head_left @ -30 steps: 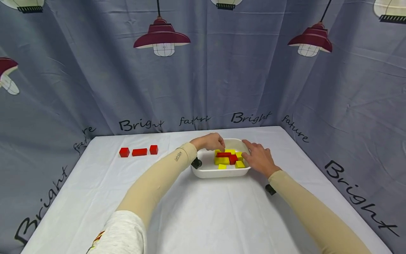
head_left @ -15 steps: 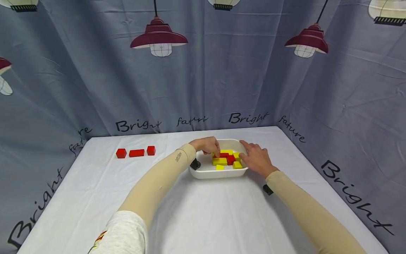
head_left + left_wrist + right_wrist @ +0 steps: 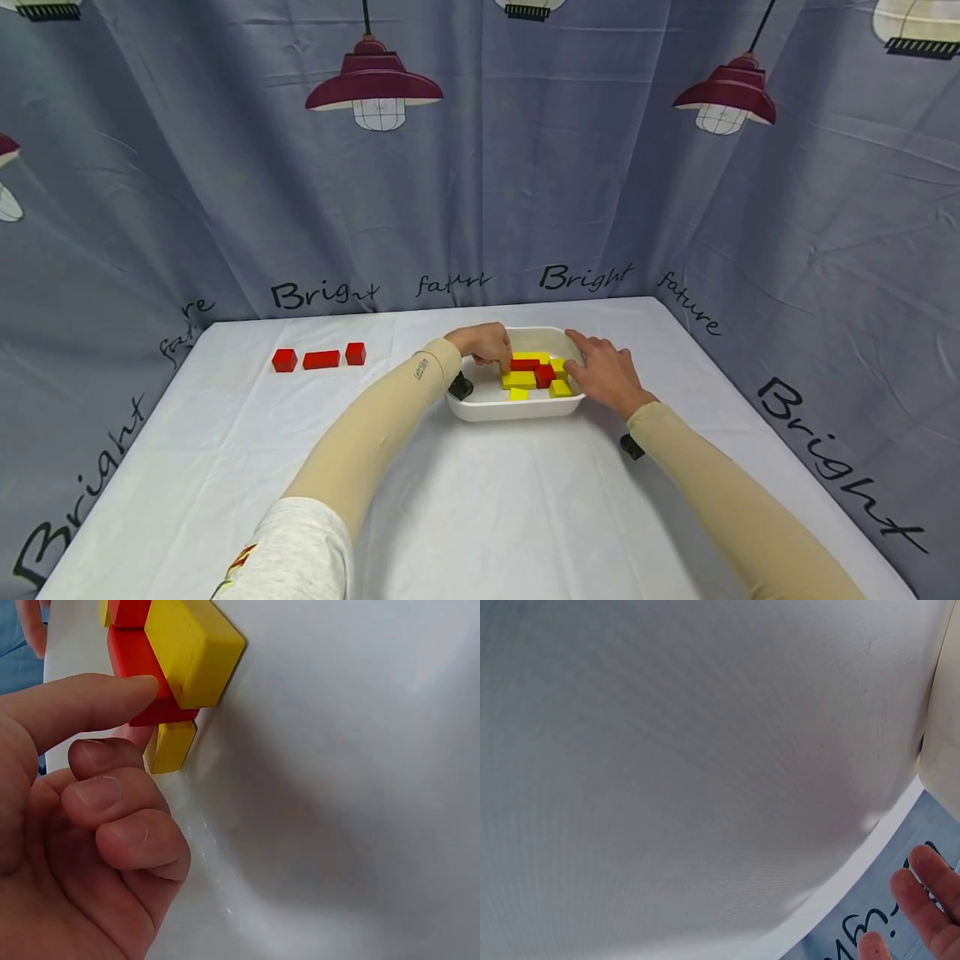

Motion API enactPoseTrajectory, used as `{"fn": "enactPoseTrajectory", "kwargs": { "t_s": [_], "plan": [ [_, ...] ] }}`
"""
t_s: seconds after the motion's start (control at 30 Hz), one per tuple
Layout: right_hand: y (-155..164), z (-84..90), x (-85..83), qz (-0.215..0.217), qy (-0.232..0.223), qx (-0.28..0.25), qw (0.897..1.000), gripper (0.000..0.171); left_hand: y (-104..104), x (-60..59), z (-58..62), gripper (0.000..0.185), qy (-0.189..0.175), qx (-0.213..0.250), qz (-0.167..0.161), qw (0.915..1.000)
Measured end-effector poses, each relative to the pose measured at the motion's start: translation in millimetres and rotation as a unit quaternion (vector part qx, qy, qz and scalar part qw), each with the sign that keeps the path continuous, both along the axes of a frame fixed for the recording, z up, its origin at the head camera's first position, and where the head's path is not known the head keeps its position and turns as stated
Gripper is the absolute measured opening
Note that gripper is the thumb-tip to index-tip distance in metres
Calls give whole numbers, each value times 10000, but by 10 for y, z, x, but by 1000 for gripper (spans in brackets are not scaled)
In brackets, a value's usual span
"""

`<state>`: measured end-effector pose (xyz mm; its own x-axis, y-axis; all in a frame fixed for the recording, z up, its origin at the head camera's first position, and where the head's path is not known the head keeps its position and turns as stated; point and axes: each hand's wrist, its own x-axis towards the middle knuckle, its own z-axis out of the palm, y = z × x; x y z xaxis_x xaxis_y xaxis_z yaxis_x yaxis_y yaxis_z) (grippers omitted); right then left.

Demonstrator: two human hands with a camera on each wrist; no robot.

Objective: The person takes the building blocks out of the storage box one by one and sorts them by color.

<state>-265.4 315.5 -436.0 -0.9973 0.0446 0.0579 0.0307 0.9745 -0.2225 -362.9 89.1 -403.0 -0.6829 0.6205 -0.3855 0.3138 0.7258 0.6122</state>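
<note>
In the head view my left hand (image 3: 486, 343) reaches over the left side of a white tray (image 3: 516, 412). Its thumb and forefinger pinch the left end of a red block (image 3: 525, 365), which lies among several yellow blocks. The left wrist view shows the thumb on this red block (image 3: 133, 656), beside a larger yellow block (image 3: 196, 652), with the other fingers curled. My right hand (image 3: 606, 375) is spread at the tray's right side, thumb beside a yellow block (image 3: 558, 367). In the right wrist view its fingers (image 3: 922, 907) extend straight; its thumb is hidden.
Three red blocks lie in a row on the table's left: a chunky one (image 3: 284, 360), a long one (image 3: 321, 360) and another chunky one (image 3: 356, 353). A small yellow block (image 3: 518, 394) lies near the tray's front wall. Behind the table (image 3: 480, 517) hangs a grey-blue curtain (image 3: 525, 183).
My left hand has come from above the far yellow blocks down to the left end of the red block. The right hand keeps its place. The head view has shifted slightly.
</note>
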Motion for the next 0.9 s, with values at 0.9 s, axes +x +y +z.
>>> {"fn": "enactPoseTrajectory", "kwargs": {
  "t_s": [0.9],
  "plan": [
    [2,2,-1,8,-36,-131,9999,65,3,-74,-29,9,57,367,335,9987]
  ]
}}
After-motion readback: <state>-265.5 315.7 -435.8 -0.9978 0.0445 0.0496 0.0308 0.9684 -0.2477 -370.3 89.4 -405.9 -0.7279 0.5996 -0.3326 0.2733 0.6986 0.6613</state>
